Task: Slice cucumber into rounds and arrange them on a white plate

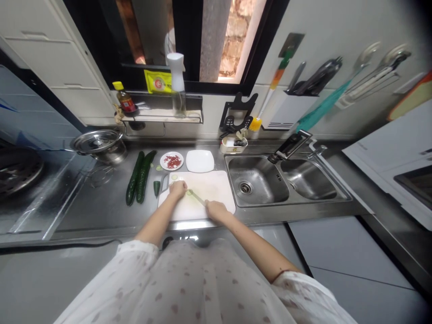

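My right hand (217,211) is closed round the handle of a knife, whose narrow blade (199,197) points up and left over the white cutting board (216,184). By the blade's tip is a thin cucumber slice (189,192). My left hand (178,189) is on the board just left of that slice, its fingers drawn together; what they hold is hidden. Another pale slice (174,177) lies near the board's top left corner. A short cucumber end (156,188) rests on the counter left of the board, and two whole cucumbers (139,177) lie further left.
Behind the board stand a small plate of chopped red pieces (173,160) and a white square plate (200,161). A double sink (259,180) with a faucet (290,146) adjoins on the right. A lidded steel pot (101,146) is at the back left, below a shelf with bottles (126,100).
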A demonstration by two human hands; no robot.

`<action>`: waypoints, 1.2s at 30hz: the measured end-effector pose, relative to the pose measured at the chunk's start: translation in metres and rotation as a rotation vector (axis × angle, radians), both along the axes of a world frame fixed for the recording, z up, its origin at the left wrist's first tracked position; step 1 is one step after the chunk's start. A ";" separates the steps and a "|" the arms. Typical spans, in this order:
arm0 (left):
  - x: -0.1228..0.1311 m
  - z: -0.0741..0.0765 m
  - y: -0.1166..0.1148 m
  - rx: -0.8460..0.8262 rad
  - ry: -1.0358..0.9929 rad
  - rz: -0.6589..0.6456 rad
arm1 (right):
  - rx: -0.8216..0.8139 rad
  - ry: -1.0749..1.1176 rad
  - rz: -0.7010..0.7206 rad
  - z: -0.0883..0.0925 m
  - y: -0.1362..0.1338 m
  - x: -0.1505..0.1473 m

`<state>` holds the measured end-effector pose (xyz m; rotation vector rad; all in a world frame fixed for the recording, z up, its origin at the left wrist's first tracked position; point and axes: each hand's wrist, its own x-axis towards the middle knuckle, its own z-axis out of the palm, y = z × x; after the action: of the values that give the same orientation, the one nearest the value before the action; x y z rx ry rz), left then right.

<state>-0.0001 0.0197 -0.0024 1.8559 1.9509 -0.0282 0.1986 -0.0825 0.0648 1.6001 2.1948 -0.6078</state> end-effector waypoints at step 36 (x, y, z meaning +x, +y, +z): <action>0.000 -0.001 0.003 -0.023 0.009 -0.033 | -0.021 -0.013 0.001 0.005 0.006 -0.003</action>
<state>0.0000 0.0229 -0.0031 1.8758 1.9180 -0.0686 0.1958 -0.0769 0.0696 1.5874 2.1732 -0.6164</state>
